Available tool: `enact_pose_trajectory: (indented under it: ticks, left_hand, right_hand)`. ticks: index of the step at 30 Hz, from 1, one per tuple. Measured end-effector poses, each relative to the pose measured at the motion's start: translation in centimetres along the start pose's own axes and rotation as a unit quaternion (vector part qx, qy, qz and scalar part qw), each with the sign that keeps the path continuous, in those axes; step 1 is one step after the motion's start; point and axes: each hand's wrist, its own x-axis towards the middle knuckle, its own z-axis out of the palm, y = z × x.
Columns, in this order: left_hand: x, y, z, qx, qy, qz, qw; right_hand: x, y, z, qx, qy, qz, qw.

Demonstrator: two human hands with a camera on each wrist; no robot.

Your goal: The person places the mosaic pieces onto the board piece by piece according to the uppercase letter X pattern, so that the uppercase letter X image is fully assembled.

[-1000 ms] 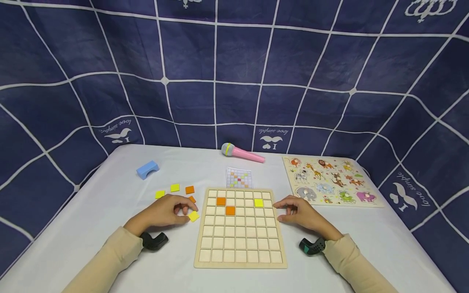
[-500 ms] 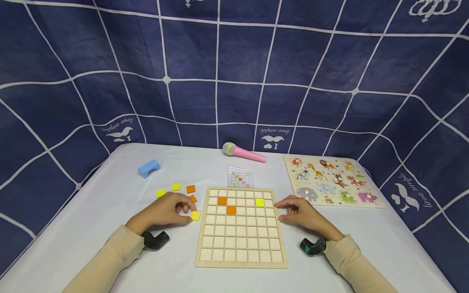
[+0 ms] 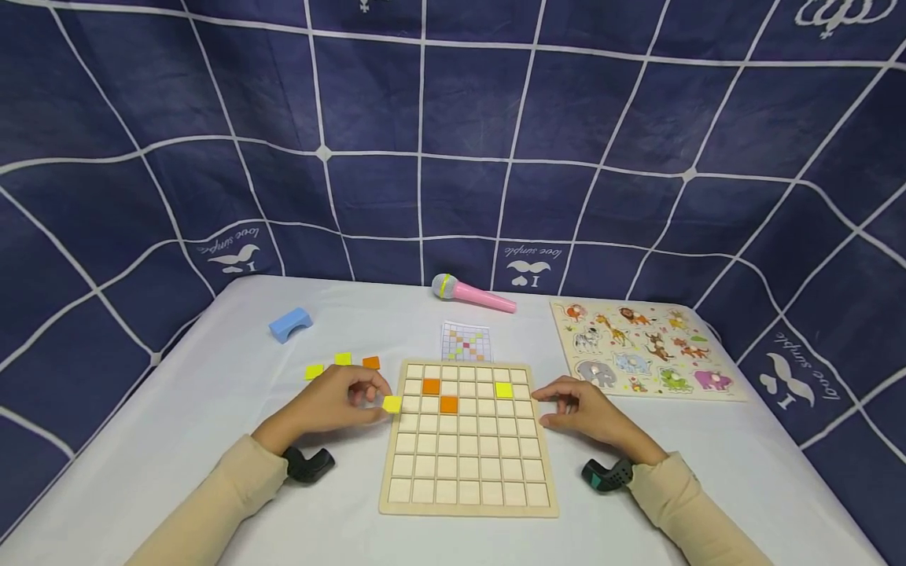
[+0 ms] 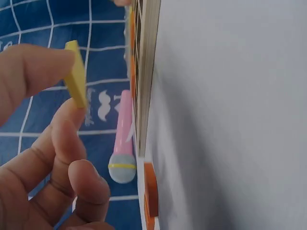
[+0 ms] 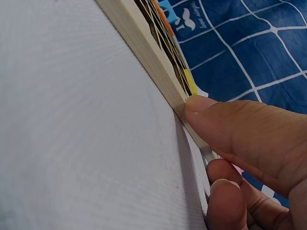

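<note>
My left hand (image 3: 336, 399) pinches a yellow square tile (image 3: 392, 404) between thumb and forefinger at the left rim of the wooden grid board (image 3: 469, 503). In the left wrist view the tile (image 4: 76, 79) is held on edge, clear of the table. Two orange tiles (image 3: 431, 386) and one yellow tile (image 3: 503, 390) lie in cells of the board's upper part. At the board's right edge rests my right hand (image 3: 583, 413), thumb and forefinger apart; its thumb (image 5: 225, 115) touches the wooden rim. Behind my left hand lie two loose yellow tiles (image 3: 343, 359) and an orange tile (image 3: 371, 363).
A printed pattern card (image 3: 465, 343) lies just beyond the board, with a pink toy microphone (image 3: 474, 294) behind it. To the right is an animal puzzle board (image 3: 640, 350). A blue arch block (image 3: 290, 324) stands at the back left of the white-covered table (image 3: 318, 527).
The left hand has lifted the yellow tile from the table beside the board and carried it right and slightly away, to the board's rim. The right hand stays at the board's edge.
</note>
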Motion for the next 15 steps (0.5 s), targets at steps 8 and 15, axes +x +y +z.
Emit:
enact_pose_trajectory:
  ticks: [8, 15]
  left_hand:
    - [0.2, 1.8, 1.1, 0.009, 0.023, -0.002, 0.9997]
    - [0.6, 3.1, 1.8, 0.047, 0.052, -0.011, 0.9975]
  right_hand:
    - [0.0, -0.1, 0.0, -0.005, 0.0, 0.003, 1.0]
    - [0.1, -0.2, 0.0, -0.006, 0.001, 0.004, 1.0]
